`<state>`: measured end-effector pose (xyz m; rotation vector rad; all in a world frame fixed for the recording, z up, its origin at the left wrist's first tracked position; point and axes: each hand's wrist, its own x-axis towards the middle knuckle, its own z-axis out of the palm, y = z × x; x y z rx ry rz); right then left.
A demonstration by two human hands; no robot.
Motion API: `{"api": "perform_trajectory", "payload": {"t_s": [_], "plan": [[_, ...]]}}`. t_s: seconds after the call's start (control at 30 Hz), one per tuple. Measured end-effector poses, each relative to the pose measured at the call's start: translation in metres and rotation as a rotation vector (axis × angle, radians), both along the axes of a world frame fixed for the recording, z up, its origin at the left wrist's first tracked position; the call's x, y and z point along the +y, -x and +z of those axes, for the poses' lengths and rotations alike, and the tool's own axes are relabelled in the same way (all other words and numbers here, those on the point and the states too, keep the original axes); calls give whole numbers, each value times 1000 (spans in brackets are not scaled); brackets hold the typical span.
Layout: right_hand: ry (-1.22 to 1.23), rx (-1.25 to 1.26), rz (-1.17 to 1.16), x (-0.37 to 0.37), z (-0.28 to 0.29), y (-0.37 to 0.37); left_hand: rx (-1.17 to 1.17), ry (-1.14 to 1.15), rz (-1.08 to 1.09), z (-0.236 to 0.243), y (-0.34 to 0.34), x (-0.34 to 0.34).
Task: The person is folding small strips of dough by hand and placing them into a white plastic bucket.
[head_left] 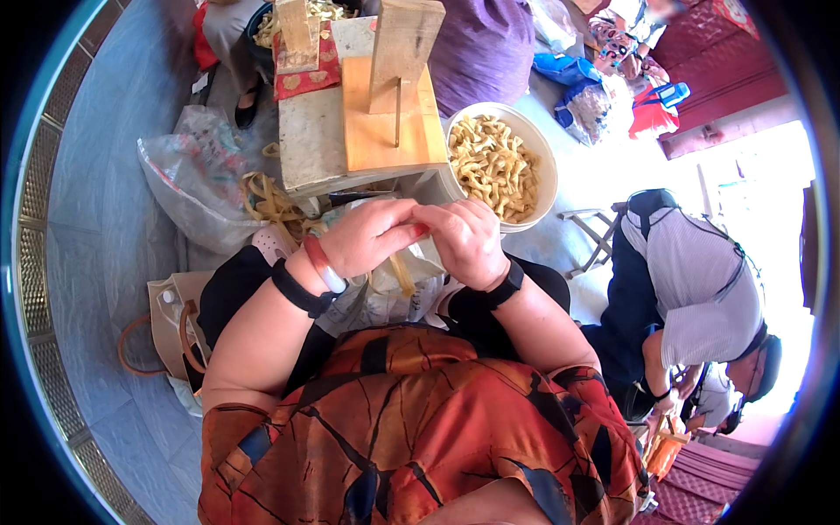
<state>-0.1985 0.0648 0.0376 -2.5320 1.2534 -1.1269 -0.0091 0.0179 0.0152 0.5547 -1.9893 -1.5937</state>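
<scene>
My left hand (372, 236) and my right hand (464, 241) meet above my lap, fingers curled and pressed together. What they hold is hidden; a tan strip (401, 273) shows just below them. Under that lies a pale plastic bag (420, 284). In front of my hands stands a worn low table (311, 149) with a wooden board (394, 153) carrying an upright block (402, 52) and a thin peg (398, 114). A white bucket (497, 166) full of tan twisted pieces stands just right of it.
Plastic sack with strips (184, 184) and handbag (171, 324) at left. A seated person's leg (234, 61) is top left; a co-worker (687, 289) bends at right beside a folding stool (586, 236). Bags (582, 105) lie behind the bucket; a purple-covered bundle (477, 52) is beyond the table.
</scene>
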Motion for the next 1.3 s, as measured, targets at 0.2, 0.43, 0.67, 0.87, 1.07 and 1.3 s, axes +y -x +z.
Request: {"api": "perform_trajectory", "payload": {"t_s": [0.2, 0.43, 0.67, 0.87, 1.07, 1.3], "plan": [[-928, -1209, 17, -7, -30, -1, 202, -254, 91, -9, 6, 5], [-1314, -1211, 152, -11, -20, 9, -50, 785, 391, -4, 9, 11], [-223, -178, -142, -2, -6, -19, 80, 284, 539, -30, 17, 5], [-215, -363, -225, -2, -17, -8, 499, -822, 54, -35, 15, 7], [-354, -145, -23, 0, 6, -5, 414, -568, 297, -33, 13, 7], [-411, -81, -94, -1, -11, -6, 196, -41, 478, -23, 12, 6]]}}
